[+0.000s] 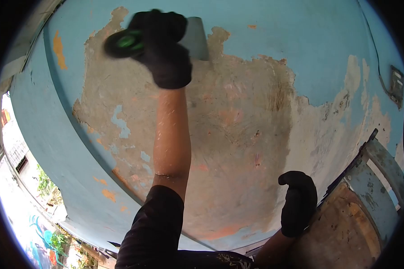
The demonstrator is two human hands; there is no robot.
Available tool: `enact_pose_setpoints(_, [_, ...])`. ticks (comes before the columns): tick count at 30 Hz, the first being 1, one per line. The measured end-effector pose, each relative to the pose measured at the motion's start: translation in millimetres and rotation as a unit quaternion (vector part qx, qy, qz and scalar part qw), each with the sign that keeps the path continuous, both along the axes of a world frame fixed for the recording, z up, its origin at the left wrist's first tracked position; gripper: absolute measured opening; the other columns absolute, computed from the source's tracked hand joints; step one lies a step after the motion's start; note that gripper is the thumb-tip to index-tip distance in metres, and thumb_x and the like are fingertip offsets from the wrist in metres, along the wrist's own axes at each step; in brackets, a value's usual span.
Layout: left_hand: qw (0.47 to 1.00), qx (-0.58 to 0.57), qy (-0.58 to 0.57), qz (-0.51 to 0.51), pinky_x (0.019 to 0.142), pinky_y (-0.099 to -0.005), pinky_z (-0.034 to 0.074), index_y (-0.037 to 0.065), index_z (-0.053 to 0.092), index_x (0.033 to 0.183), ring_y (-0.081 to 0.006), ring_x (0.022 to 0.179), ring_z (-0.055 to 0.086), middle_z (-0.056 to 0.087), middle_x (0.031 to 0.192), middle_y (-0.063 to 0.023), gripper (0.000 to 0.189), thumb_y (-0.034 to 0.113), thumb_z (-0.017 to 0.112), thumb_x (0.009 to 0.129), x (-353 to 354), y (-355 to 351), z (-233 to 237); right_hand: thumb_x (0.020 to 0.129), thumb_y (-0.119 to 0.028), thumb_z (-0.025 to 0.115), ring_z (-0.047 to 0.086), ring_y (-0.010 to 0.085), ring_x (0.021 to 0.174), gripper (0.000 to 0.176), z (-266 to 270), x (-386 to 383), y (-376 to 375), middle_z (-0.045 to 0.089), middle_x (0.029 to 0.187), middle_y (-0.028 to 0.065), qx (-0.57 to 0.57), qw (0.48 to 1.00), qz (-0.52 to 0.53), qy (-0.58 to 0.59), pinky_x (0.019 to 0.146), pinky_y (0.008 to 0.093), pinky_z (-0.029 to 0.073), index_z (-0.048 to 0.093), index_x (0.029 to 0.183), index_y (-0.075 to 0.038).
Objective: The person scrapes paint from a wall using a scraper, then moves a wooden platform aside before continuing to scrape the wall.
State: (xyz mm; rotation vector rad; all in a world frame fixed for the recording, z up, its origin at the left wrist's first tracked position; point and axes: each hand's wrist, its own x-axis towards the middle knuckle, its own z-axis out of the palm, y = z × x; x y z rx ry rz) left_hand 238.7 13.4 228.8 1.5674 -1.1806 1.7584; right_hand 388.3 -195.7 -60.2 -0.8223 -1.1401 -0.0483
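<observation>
My left hand (164, 49), in a black glove, is raised high against a light-blue wall (300, 36). It grips a scraper whose green-and-black handle (123, 42) sticks out to the left and whose wide grey blade (196, 38) lies on the wall at the upper edge of a large scraped patch of bare plaster (238, 134). My right hand (298, 204), also in a black glove, rests on the wall low at the right, beside a worn door frame (377, 166). It holds nothing.
Small flecks of blue paint (120, 125) remain inside the scraped patch. A cable runs down to a small box (396, 85) on the wall at the far right. A wooden door (345, 233) stands at the lower right. An outdoor alley with plants (45, 224) shows at the lower left.
</observation>
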Motion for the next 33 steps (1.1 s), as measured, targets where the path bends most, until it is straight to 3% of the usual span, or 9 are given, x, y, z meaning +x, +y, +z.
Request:
enact_pose_setpoints(4, [0.915,-0.020,-0.201,0.348,0.067,-0.0400,0.058,0.002,0.057,0.084,-0.0242,0.065,0.065,0.064,0.071,-0.0101,0.017,0.018,0.056,0.090,-23.9,21.6,-18.9,0.090,-0.012,0.053,0.052,0.0132,0.067,0.019,-2.7,7.1,5.4,0.066,0.094,0.0112,0.028,1.000,0.000,0.004,0.058,0.0260,0.037,0.063,0.098,0.003])
enact_pose_setpoints(8, [0.964,-0.228,-0.047,0.132,0.075,-0.0428,0.059,0.003,0.053,0.082,-0.0256,0.075,0.067,0.065,0.077,-0.0124,0.020,0.021,0.057,0.091,2.7,20.1,-23.7,0.087,-0.010,0.054,0.050,0.0129,0.065,0.019,5.4,2.6,-5.1,0.066,0.094,0.0109,-0.015,0.999,0.019,0.022,0.057,0.0257,0.036,0.063,0.097,0.002])
enact_pose_setpoints(13, [0.876,0.033,-0.113,0.467,0.080,-0.0417,0.060,-0.005,0.053,0.105,-0.0274,0.079,0.069,0.067,0.084,-0.0162,0.031,0.024,0.057,0.093,-54.8,8.6,-30.1,0.083,-0.004,0.052,0.048,0.0121,0.064,0.019,-4.7,8.5,6.6,0.066,0.094,0.0103,0.024,0.999,0.021,0.013,0.057,0.0257,0.035,0.063,0.097,0.002])
enact_pose_setpoints(15, [0.946,-0.240,-0.167,0.140,0.067,-0.0326,0.051,0.004,0.052,0.097,-0.0127,0.080,0.059,0.060,0.083,-0.0033,0.012,0.010,0.058,0.087,8.1,37.8,-32.1,0.082,-0.003,0.051,0.050,0.0130,0.067,0.020,2.0,6.9,-2.6,0.066,0.094,0.0104,-0.009,1.000,0.023,0.011,0.058,0.0263,0.037,0.063,0.097,0.002])
enact_pose_setpoints(20, [0.977,-0.047,-0.070,0.194,0.059,-0.0319,0.050,0.004,0.051,0.092,-0.0145,0.065,0.058,0.057,0.074,-0.0036,0.015,0.017,0.057,0.090,12.2,-18.3,-29.2,0.080,-0.001,0.051,0.055,0.0155,0.073,0.021,-0.7,7.3,2.5,0.065,0.094,0.0108,0.023,0.999,0.024,0.012,0.062,0.0270,0.039,0.062,0.098,0.002])
enact_pose_setpoints(21, [0.896,0.032,-0.214,0.388,0.055,-0.0317,0.051,0.003,0.050,0.084,-0.0153,0.059,0.058,0.057,0.069,-0.0044,0.013,0.014,0.056,0.090,-3.0,-17.7,-30.4,0.082,-0.003,0.051,0.056,0.0157,0.073,0.020,-2.9,7.9,2.4,0.066,0.094,0.0109,0.021,1.000,0.019,0.013,0.062,0.0269,0.040,0.062,0.097,0.003])
enact_pose_setpoints(29, [0.948,-0.163,-0.144,0.232,0.074,-0.0393,0.058,0.002,0.054,0.084,-0.0262,0.067,0.066,0.064,0.072,-0.0118,0.031,0.029,0.048,0.097,-5.4,-5.9,-24.1,0.088,-0.011,0.052,0.057,0.0163,0.073,0.019,1.5,6.1,-1.1,0.067,0.095,0.0119,-0.016,1.000,0.000,-0.014,0.061,0.0267,0.040,0.063,0.096,0.002])
enact_pose_setpoints(31, [0.881,0.007,-0.145,0.451,0.078,-0.0424,0.058,0.003,0.058,0.088,-0.0268,0.074,0.066,0.066,0.082,-0.0129,0.034,0.031,0.043,0.100,-59.5,5.2,-29.5,0.089,-0.012,0.052,0.056,0.0154,0.072,0.019,-2.0,7.3,3.8,0.066,0.095,0.0117,0.015,1.000,-0.010,-0.004,0.059,0.0255,0.039,0.063,0.096,0.002])
enact_pose_setpoints(33, [0.961,-0.096,-0.115,0.232,0.079,-0.0421,0.057,0.004,0.056,0.086,-0.0253,0.077,0.066,0.066,0.081,-0.0124,0.032,0.029,0.042,0.100,-27.7,33.8,-39.7,0.090,-0.013,0.052,0.055,0.0152,0.071,0.020,4.7,6.1,2.9,0.066,0.094,0.0116,0.010,1.000,0.000,0.008,0.059,0.0253,0.039,0.063,0.096,0.002])
